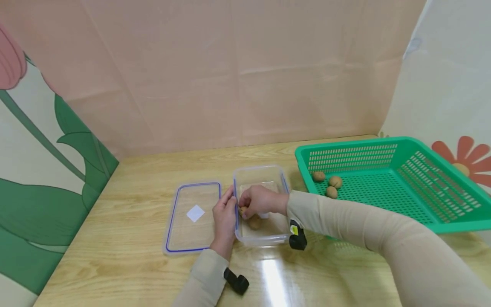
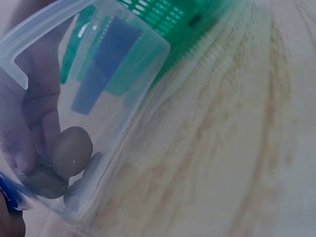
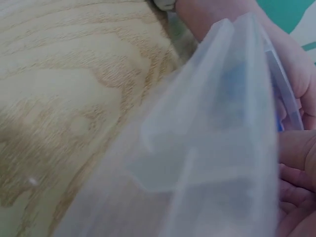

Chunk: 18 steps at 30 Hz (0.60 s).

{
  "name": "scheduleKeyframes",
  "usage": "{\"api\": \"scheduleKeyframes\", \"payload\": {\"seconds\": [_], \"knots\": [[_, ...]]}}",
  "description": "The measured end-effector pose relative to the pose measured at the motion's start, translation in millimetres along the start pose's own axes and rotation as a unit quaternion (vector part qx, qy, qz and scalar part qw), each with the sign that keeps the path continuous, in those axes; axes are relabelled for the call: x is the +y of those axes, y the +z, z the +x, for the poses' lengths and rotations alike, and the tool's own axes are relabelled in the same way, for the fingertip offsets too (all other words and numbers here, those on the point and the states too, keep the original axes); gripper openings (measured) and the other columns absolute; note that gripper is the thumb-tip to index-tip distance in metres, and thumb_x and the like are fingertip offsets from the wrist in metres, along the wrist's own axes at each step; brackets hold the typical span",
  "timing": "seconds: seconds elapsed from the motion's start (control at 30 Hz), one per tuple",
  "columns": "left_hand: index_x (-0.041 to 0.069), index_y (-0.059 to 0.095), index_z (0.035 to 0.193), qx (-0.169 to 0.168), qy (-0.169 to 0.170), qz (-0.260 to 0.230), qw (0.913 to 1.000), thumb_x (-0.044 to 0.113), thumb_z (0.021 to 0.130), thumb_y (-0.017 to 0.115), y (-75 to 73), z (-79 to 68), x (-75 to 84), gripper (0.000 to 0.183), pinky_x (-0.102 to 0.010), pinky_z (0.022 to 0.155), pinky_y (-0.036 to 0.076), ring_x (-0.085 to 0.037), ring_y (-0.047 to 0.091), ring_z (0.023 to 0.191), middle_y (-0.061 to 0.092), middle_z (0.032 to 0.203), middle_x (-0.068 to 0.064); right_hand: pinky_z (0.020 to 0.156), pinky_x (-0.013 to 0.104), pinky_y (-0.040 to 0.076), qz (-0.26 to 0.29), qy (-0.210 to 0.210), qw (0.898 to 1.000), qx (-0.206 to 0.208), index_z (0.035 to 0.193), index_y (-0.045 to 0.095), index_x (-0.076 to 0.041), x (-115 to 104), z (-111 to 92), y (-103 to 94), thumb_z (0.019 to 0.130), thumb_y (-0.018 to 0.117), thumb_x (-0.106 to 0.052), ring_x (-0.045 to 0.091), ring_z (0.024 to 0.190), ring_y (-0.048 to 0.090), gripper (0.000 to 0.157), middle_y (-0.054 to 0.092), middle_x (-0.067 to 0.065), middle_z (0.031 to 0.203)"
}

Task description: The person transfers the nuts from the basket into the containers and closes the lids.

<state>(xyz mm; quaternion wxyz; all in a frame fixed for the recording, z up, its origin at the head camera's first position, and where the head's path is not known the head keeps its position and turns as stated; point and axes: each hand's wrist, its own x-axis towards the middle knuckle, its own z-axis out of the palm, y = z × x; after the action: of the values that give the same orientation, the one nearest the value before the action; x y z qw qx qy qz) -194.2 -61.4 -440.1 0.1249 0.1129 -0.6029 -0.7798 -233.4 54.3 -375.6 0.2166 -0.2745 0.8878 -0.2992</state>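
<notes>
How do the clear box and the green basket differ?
The clear box is see-through, while the green basket is opaque. The basket is larger than the box. The box's walls are solid; the basket's are slotted. Both are open on top and hold brown nuts.

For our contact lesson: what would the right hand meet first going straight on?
Beyond the right hand, probably the clear plastic container's left wall; depth is unclear, so its floor could come first.

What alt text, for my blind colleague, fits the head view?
A person's right hand holds a walnut inside a clear box, the left hand against its side. A blue-edged lid lies at left; a green basket with three visible walnuts stands at right.
</notes>
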Motion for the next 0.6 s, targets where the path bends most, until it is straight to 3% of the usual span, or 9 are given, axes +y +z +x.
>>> {"api": "scheduleKeyframes", "payload": {"seconds": [0.27,0.6], "knots": [[0.001,0.056,0.124,-0.004,0.008,0.003,1.0,0.001,0.087,0.049,-0.7,1.6,-0.4,0.038,-0.033,0.104,0.04,-0.023,0.043,0.126,0.054,0.13,-0.013,0.064,0.016,0.05,0.016,0.01,1.0,0.01,0.089,0.071,-0.004,0,2,-2.8,0.069,0.076,-0.006,0.004,0.068,0.058,0.02,0.07,-0.001,0.078],[0.002,0.055,0.126,-0.011,0.002,0.018,0.9998,0.003,0.089,0.049,-1.8,0.3,-1.1,0.037,-0.034,0.104,0.04,-0.023,0.045,0.125,0.053,0.132,-0.012,0.08,0.027,0.053,0.104,0.021,0.993,0.048,0.106,0.066,0.001,0,-3,-34.5,0.077,0.072,-0.01,0.013,0.086,0.062,0.031,0.069,0.006,0.094]]}}
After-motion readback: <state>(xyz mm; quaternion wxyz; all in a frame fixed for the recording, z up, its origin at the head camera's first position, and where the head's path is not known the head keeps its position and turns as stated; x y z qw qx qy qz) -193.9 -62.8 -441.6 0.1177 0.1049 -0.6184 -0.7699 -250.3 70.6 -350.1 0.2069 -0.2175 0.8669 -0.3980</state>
